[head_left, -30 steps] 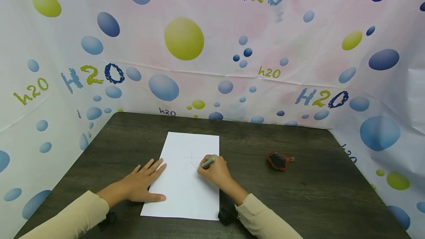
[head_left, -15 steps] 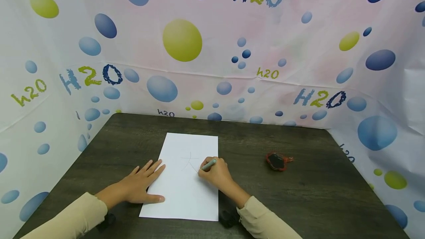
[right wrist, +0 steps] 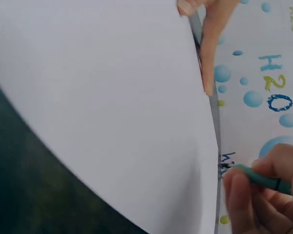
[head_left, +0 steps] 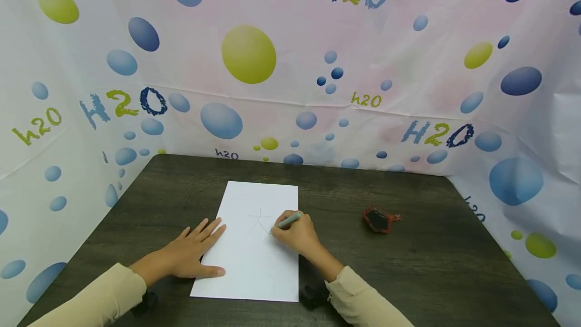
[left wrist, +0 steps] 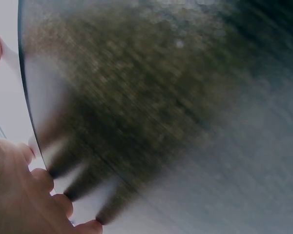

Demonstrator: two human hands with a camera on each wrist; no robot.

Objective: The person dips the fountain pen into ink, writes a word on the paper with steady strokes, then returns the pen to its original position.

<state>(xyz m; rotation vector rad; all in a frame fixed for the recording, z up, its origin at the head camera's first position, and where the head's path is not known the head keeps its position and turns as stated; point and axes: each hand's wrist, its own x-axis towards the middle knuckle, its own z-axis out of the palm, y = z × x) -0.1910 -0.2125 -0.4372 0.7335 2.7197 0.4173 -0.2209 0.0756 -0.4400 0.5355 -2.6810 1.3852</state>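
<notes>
A white sheet of paper lies on the dark table, with thin lines of a simple drawing in its upper half. My right hand pinches a grey-green pen, its tip close to the lower right end of the drawn lines. The same pen shows green between the fingers in the right wrist view. My left hand rests with fingers spread over the paper's left edge, the thumb on the sheet. Part of that hand fills the lower left of the left wrist view.
An orange-rimmed object with a dark middle lies on the table to the right of the paper. Patterned cloth with bubbles and "H2O" lettering hangs behind and at both sides. Small dark objects sit beneath the wrists.
Over the last half second the pen's back end has tipped to the right, and my right hand has shifted very slightly. The left hand stays in place on the paper.
</notes>
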